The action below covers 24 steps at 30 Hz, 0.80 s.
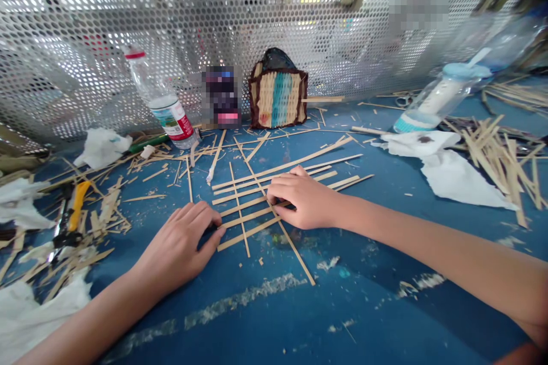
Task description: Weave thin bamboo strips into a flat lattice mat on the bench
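Several thin bamboo strips (252, 227) lie side by side on the blue table, crossed by two others. My left hand (186, 239) pinches the left end of one long strip between thumb and fingers. Over the middle of the lattice, my right hand (302, 197) has its fingers curled at the longer crossing strip (295, 251), which slants toward me. The shorter crossing strip (238, 209) runs between my two hands. What sits beneath my right fingers is partly hidden.
Behind stand a woven basket (280, 100), a phone (222, 97) and a plastic bottle (169, 117) against perforated metal. Bamboo scraps and a yellow-handled tool (78, 205) lie left. At right are tissue (458, 174), a strip pile (505, 154) and a blue-lidded cup (445, 94).
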Each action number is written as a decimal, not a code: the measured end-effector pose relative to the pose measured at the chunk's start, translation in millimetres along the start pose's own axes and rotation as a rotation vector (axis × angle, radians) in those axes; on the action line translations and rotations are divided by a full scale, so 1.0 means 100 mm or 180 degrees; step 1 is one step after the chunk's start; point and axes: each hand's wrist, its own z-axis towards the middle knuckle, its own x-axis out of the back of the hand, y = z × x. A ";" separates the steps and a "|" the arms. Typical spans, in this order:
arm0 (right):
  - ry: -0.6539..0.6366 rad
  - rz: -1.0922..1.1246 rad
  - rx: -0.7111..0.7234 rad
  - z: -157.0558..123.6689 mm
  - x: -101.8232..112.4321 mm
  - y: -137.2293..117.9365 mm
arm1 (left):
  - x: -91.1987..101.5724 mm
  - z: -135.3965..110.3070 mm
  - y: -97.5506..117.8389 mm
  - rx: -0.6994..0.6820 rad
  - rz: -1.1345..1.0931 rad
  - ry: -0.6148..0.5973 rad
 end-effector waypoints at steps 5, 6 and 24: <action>-0.0019 -0.0020 -0.0014 -0.01 0.00 0.01 | 0.03 0.00 0.00 0.0000 0.0030 0.0088; -0.0020 -0.0017 -0.0006 -0.01 0.00 0.01 | 0.04 -0.01 0.02 -0.0030 0.0059 0.0154; 0.0292 0.0403 0.0102 0.00 -0.15 0.10 | -0.04 -0.15 0.38 -0.0794 0.0418 0.0301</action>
